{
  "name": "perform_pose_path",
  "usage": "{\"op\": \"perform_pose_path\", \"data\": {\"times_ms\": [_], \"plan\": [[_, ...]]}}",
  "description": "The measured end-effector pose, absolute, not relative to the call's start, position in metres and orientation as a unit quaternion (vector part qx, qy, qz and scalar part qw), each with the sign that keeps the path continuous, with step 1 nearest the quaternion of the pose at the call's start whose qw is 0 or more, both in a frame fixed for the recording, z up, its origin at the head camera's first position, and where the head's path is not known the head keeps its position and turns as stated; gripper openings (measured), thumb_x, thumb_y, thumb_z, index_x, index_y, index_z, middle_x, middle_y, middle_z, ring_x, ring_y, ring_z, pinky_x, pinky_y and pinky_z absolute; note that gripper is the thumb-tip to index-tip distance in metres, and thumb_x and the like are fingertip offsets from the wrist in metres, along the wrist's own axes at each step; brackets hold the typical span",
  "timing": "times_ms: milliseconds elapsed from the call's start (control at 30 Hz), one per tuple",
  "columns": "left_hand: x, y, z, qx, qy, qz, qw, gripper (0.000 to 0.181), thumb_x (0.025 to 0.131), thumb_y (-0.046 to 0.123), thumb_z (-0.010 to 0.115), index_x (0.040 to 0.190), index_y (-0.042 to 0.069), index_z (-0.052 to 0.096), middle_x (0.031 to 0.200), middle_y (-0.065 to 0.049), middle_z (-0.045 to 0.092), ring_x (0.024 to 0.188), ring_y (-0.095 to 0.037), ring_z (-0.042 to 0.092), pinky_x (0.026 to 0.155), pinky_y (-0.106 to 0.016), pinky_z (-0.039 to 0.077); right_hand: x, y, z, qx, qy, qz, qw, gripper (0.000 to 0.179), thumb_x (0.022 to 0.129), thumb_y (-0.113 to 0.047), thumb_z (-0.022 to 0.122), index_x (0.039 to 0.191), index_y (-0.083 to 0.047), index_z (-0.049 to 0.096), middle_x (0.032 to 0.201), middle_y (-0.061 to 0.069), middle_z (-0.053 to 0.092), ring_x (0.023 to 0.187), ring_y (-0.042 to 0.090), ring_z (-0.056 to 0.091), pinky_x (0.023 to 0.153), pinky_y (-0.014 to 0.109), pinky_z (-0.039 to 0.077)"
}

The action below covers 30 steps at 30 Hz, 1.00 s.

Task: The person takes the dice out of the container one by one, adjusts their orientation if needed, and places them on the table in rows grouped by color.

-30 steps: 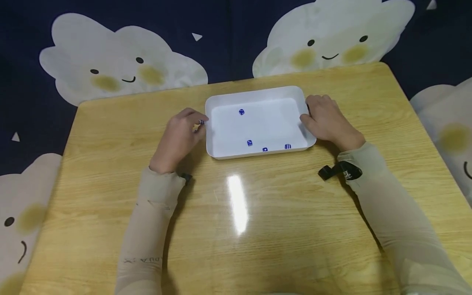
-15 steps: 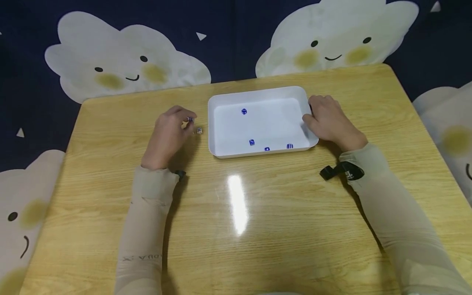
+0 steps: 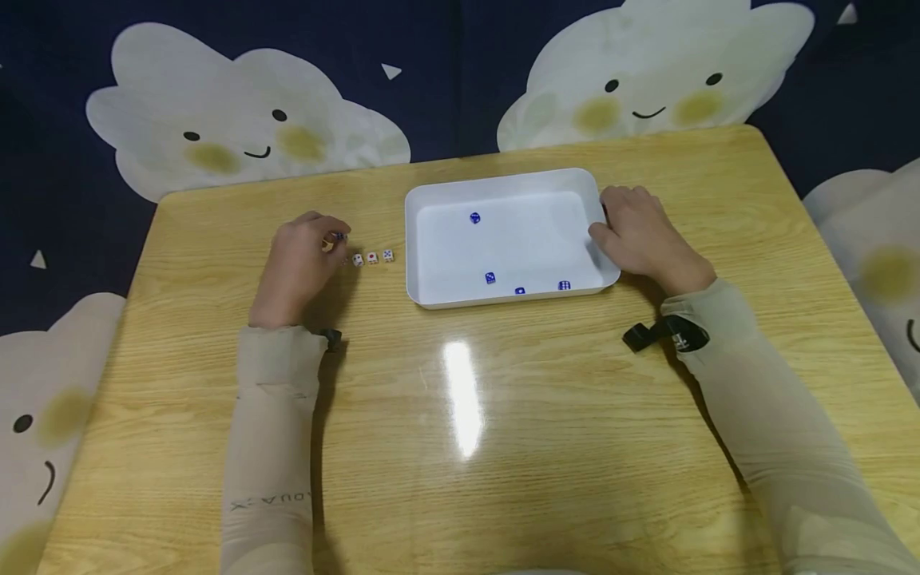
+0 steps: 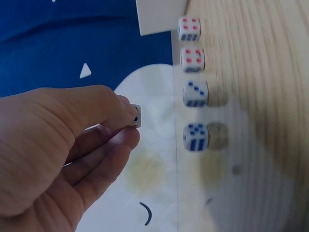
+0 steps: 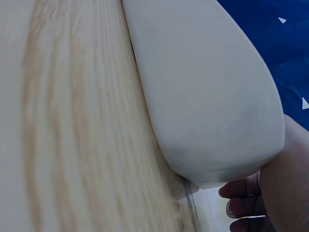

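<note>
My left hand (image 3: 291, 267) is left of the white tray, pinching a white die (image 4: 137, 116) with a dark pip between thumb and fingers. Just to its right, a row of white dice (image 3: 371, 257) sits on the table; in the left wrist view the line shows red-pipped dice (image 4: 192, 59) and blue-pipped dice (image 4: 195, 137). The white tray (image 3: 510, 188) holds several blue dice (image 3: 490, 278) with white pips, most along its near side. My right hand (image 3: 640, 235) grips the tray's right end, thumb over the rim. In the right wrist view the tray wall hides part of that hand.
The wooden table (image 3: 546, 431) stretches in front of the tray, with a bright light reflection on it. A dark blue cloth with smiling clouds (image 3: 244, 120) borders the table's far edge. A black strap (image 3: 664, 331) is on the right wrist.
My left hand has moved left, away from the tray, still pinching a die. The row of white dice has come into view behind it. My right hand stays at the tray's end.
</note>
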<state>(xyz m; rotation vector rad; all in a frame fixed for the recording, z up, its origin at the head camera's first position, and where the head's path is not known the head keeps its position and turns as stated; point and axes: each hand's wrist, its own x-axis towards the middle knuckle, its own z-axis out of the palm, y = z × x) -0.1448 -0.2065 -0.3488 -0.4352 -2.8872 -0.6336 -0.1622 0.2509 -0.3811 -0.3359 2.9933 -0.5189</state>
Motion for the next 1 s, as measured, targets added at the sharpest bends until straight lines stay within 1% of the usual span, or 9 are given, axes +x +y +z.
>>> {"op": "perform_pose_path", "data": {"times_ms": [133,333,433,600,733,900,1000], "plan": [[-0.146,-0.216,-0.349,-0.138,-0.964,-0.213,0.075,0.023,0.094,-0.002,0.061,0.111,-0.006,0.075,0.108,-0.027,0.073,0.094,-0.039,0.072,0.083,-0.05,0.06,-0.162,0.251,-0.381,-0.108,0.979,-0.169,0.045,0.039,0.102,-0.025,0.041,0.118,0.008,0.054,0.102,0.023,0.056,0.096,0.039,0.045,0.082,0.049,0.036],[-0.145,-0.229,-0.351,-0.134,-0.968,-0.201,0.066,0.023,0.093,-0.003,0.061,0.109,-0.007,0.076,0.103,-0.028,0.074,0.092,-0.04,0.069,0.086,-0.052,0.057,-0.163,0.252,-0.383,-0.114,0.979,-0.165,0.039,0.037,0.102,-0.025,0.042,0.115,0.007,0.054,0.099,0.022,0.055,0.095,0.039,0.045,0.081,0.048,0.036],[-0.145,-0.232,-0.353,-0.122,-0.972,-0.198,0.045,0.023,0.094,-0.001,0.06,0.11,-0.006,0.076,0.103,-0.026,0.074,0.089,-0.036,0.066,0.086,-0.052,0.057,-0.163,0.252,-0.383,-0.114,0.979,-0.164,0.039,0.037,0.102,-0.025,0.042,0.115,0.007,0.054,0.099,0.022,0.055,0.095,0.039,0.045,0.081,0.049,0.036],[-0.146,-0.235,-0.357,-0.1,-0.975,-0.2,0.005,0.025,0.096,0.001,0.058,0.113,-0.005,0.075,0.108,-0.025,0.075,0.087,-0.031,0.06,0.083,-0.049,0.055,-0.164,0.251,-0.383,-0.109,0.979,-0.165,0.048,0.039,0.102,-0.026,0.041,0.118,0.007,0.054,0.102,0.022,0.055,0.097,0.039,0.044,0.082,0.049,0.036],[-0.146,-0.237,-0.359,-0.096,-0.975,-0.201,-0.016,0.024,0.097,0.003,0.058,0.112,-0.003,0.076,0.108,-0.023,0.076,0.086,-0.03,0.061,0.082,-0.047,0.054,-0.163,0.251,-0.382,-0.11,0.979,-0.167,0.046,0.039,0.102,-0.026,0.041,0.117,0.007,0.054,0.102,0.022,0.055,0.097,0.039,0.045,0.082,0.049,0.036],[-0.146,-0.238,-0.36,-0.086,-0.975,-0.2,-0.042,0.022,0.097,0.005,0.061,0.113,-0.001,0.076,0.107,-0.022,0.076,0.085,-0.029,0.061,0.079,-0.045,0.052,-0.163,0.252,-0.383,-0.112,0.978,-0.169,0.043,0.038,0.102,-0.025,0.042,0.117,0.008,0.054,0.103,0.023,0.055,0.098,0.04,0.045,0.083,0.05,0.036],[-0.146,-0.239,-0.36,-0.081,-0.975,-0.202,-0.05,0.022,0.096,0.005,0.064,0.114,0.0,0.076,0.108,-0.022,0.076,0.088,-0.03,0.064,0.079,-0.045,0.053,-0.163,0.253,-0.383,-0.111,0.978,-0.17,0.044,0.04,0.102,-0.026,0.041,0.119,0.008,0.053,0.105,0.024,0.056,0.099,0.04,0.045,0.084,0.051,0.037]]}}
